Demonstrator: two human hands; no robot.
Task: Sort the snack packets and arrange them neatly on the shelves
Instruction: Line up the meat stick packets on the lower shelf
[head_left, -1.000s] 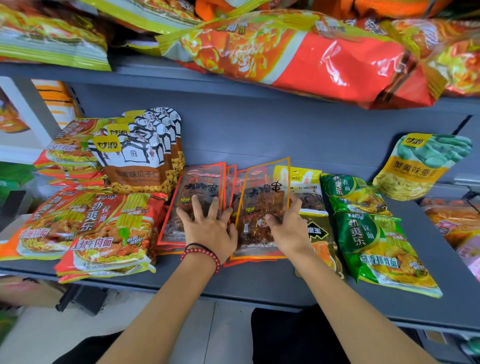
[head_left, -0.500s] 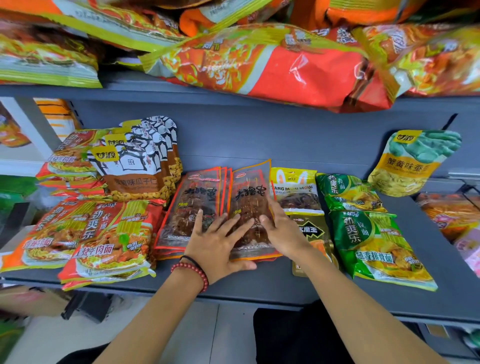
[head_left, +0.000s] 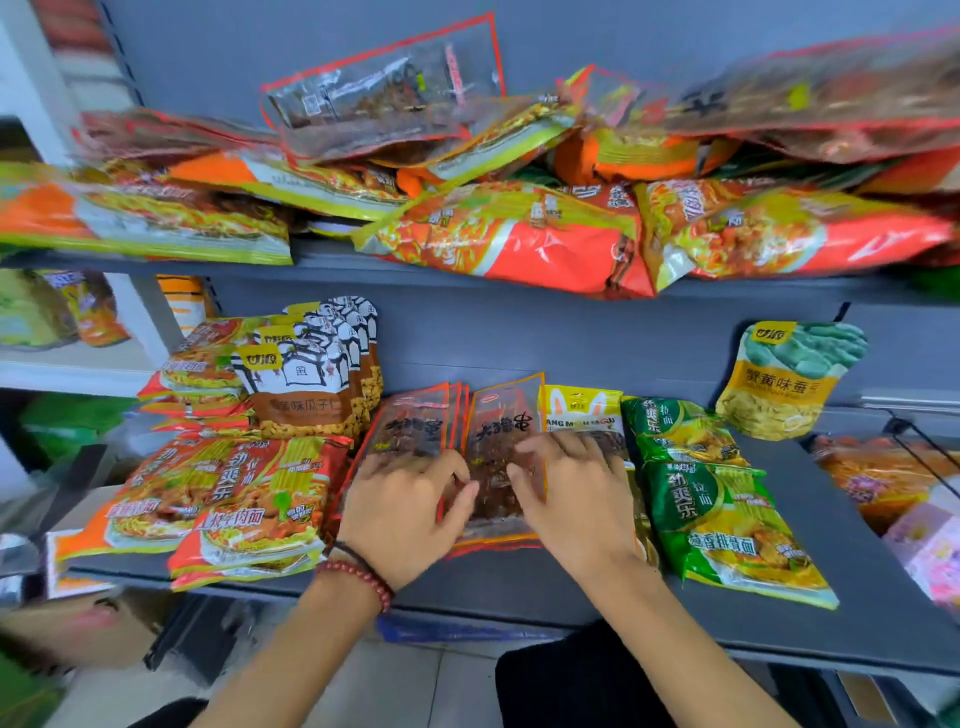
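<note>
Head view: both hands are down on the lower shelf (head_left: 519, 587), close side by side. The right hand (head_left: 576, 493) lies with fingers spread flat on the front clear packet (head_left: 501, 415), likely squaring it against the stack of like packets (head_left: 410, 421) under the left hand (head_left: 405, 499). That hand's fingers are blurred, so I cannot tell whether they press or pinch. Red noodle packets (head_left: 249, 499) sit to the left and green noodle packets (head_left: 722, 519) to the right, so each kind seems to get its own patch. On the jumbled pile (head_left: 509, 234) above lies a matching clear pouch (head_left: 384, 93), probably unsorted.

Pale tiled floor (head_left: 405, 686) underfoot
</note>
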